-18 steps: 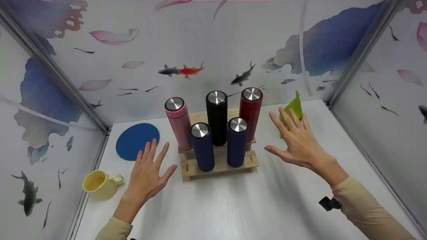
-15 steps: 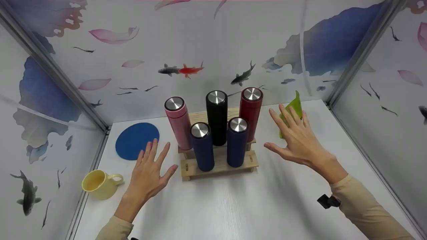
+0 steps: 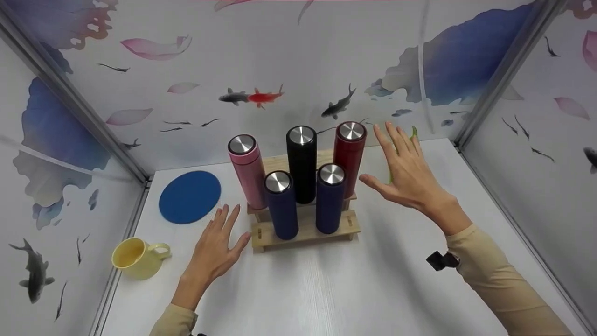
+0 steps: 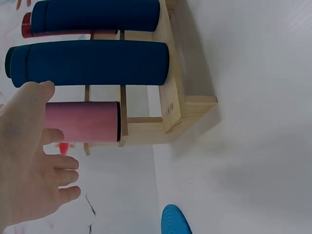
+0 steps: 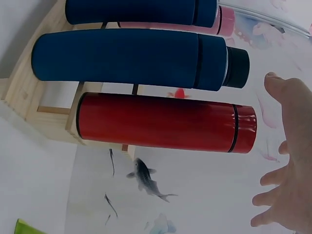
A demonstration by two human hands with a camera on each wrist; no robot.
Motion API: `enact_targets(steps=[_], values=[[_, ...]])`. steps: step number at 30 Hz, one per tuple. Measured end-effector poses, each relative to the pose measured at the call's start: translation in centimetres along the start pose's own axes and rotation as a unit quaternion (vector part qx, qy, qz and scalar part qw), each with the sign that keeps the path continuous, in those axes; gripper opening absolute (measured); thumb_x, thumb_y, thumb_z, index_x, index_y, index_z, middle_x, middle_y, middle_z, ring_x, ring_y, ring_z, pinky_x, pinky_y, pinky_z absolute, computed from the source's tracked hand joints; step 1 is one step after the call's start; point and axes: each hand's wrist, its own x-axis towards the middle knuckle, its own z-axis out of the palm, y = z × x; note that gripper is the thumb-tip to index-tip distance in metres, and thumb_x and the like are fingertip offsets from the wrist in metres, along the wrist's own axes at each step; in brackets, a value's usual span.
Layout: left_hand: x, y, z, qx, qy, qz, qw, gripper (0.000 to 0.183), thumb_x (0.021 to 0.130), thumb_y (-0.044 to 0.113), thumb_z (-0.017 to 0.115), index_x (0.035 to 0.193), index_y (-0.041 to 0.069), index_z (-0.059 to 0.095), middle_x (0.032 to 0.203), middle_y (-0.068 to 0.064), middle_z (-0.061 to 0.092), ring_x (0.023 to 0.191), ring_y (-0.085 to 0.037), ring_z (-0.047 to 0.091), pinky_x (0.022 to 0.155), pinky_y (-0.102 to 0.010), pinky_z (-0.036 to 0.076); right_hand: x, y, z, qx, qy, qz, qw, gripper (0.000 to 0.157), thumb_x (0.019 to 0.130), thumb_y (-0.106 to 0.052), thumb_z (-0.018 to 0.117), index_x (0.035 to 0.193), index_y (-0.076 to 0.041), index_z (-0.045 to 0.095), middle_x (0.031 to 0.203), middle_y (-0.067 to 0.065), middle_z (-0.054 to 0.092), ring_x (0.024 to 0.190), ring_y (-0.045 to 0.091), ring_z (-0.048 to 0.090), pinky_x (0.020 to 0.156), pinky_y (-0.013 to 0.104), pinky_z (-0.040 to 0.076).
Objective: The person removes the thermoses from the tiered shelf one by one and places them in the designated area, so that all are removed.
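Note:
Several thermos bottles stand upright on a two-step wooden rack (image 3: pixel 305 239). The back row holds a pink thermos (image 3: pixel 249 179), a black thermos (image 3: pixel 302 168) and a red thermos (image 3: pixel 349 161); two navy thermoses, one left (image 3: pixel 282 210) and one right (image 3: pixel 330 205), stand in front. My left hand (image 3: pixel 213 249) hovers left of the rack with fingers spread, holding nothing. Right of the red thermos, my right hand (image 3: pixel 408 172) hangs with straight, spread fingers, also holding nothing. In the right wrist view, a gap shows between the right hand (image 5: pixel 290 165) and the red thermos (image 5: pixel 165 122).
A blue round mat (image 3: pixel 190 197) lies at the back left of the white table (image 3: pixel 298 298). A yellow mug (image 3: pixel 140 261) sits near the left edge. Mostly hidden behind my right hand is a green object (image 3: pixel 414 132). Printed wall panels enclose the back and sides.
My right hand has moved left and farther up, closer to the red thermos, covering more of the green object. My left hand has shifted slightly right and down, off the blue mat. The bottles stay put.

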Motion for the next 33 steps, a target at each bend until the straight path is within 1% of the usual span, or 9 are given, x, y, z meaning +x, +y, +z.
enact_targets(steps=[6,8,12,16,19,21,28,30,33], values=[[0.0,-0.7,1.9,-0.029,0.001,-0.019,0.9994,0.071,0.101,0.048,0.056,0.157,0.008,0.036,0.16,-0.022,0.037,0.15,-0.042,0.032,0.119,-0.058,0.029,1.5,-0.3,0.1,0.017,0.023,-0.006,1.0,0.101,0.088,-0.053,0.072,0.164,-0.016,0.016,0.166,0.023,0.021,0.153,0.045,0.019,0.118,0.071,0.011],[0.0,-1.0,2.6,-0.041,0.002,-0.029,0.9987,0.071,0.102,0.047,0.055,0.157,0.007,0.037,0.159,-0.023,0.038,0.149,-0.042,0.034,0.118,-0.059,0.031,2.0,-0.5,0.3,0.025,0.033,-0.011,0.999,0.101,0.088,-0.052,0.072,0.164,-0.014,0.016,0.166,0.023,0.022,0.153,0.044,0.021,0.118,0.07,0.014],[0.0,-1.6,4.1,-0.069,0.003,-0.049,0.9964,0.07,0.103,0.047,0.054,0.156,0.005,0.036,0.158,-0.024,0.04,0.147,-0.042,0.037,0.115,-0.059,0.035,2.8,-1.0,0.6,0.042,0.055,-0.023,0.997,0.102,0.088,-0.05,0.074,0.162,-0.008,0.019,0.165,0.022,0.027,0.151,0.041,0.028,0.119,0.065,0.024],[0.2,-2.0,5.4,-0.11,-0.001,-0.079,0.9908,0.07,0.103,0.048,0.052,0.156,0.005,0.036,0.159,-0.023,0.039,0.147,-0.042,0.036,0.117,-0.058,0.033,3.6,-1.4,1.0,0.071,0.062,-0.016,0.995,0.101,0.087,-0.048,0.076,0.161,-0.006,0.021,0.164,0.02,0.029,0.15,0.039,0.031,0.118,0.062,0.029],[0.4,-2.2,6.3,-0.146,-0.006,-0.107,0.9834,0.07,0.104,0.047,0.052,0.156,0.004,0.035,0.159,-0.022,0.039,0.148,-0.042,0.035,0.119,-0.057,0.03,4.2,-1.5,1.2,0.103,0.06,-0.006,0.993,0.099,0.087,-0.045,0.077,0.161,-0.005,0.023,0.164,0.019,0.03,0.15,0.038,0.032,0.118,0.061,0.029],[0.6,-2.4,7.0,-0.174,-0.001,-0.12,0.9773,0.068,0.104,0.044,0.054,0.155,0.002,0.036,0.158,-0.023,0.039,0.147,-0.042,0.036,0.119,-0.056,0.03,4.6,-1.5,1.5,0.127,0.062,0.0,0.99,0.097,0.088,-0.043,0.077,0.16,-0.004,0.025,0.162,0.02,0.033,0.15,0.037,0.033,0.119,0.06,0.029],[1.1,-2.8,9.7,-0.263,0.061,-0.133,0.9535,0.057,0.101,0.022,0.062,0.147,-0.007,0.045,0.148,-0.028,0.05,0.139,-0.043,0.047,0.113,-0.054,0.041,5.7,-1.1,2.5,0.192,0.06,0.02,0.979,0.086,0.09,-0.034,0.075,0.156,0.0,0.031,0.157,0.021,0.041,0.145,0.037,0.041,0.119,0.057,0.029],[1.0,-2.8,10.6,-0.283,0.071,-0.141,0.9459,0.055,0.101,0.019,0.063,0.145,-0.007,0.046,0.146,-0.028,0.052,0.137,-0.043,0.049,0.111,-0.053,0.044,5.8,-1.0,2.7,0.207,0.059,0.027,0.976,0.084,0.091,-0.031,0.075,0.155,0.002,0.032,0.155,0.022,0.043,0.142,0.037,0.043,0.118,0.055,0.032],[1.1,-2.7,11.6,-0.307,0.076,-0.154,0.936,0.054,0.101,0.021,0.062,0.145,-0.006,0.047,0.144,-0.028,0.054,0.135,-0.043,0.052,0.109,-0.052,0.045,6.0,-0.7,3.0,0.229,0.061,0.035,0.971,0.082,0.091,-0.027,0.076,0.154,0.003,0.034,0.149,0.025,0.048,0.138,0.037,0.048,0.115,0.052,0.039]])
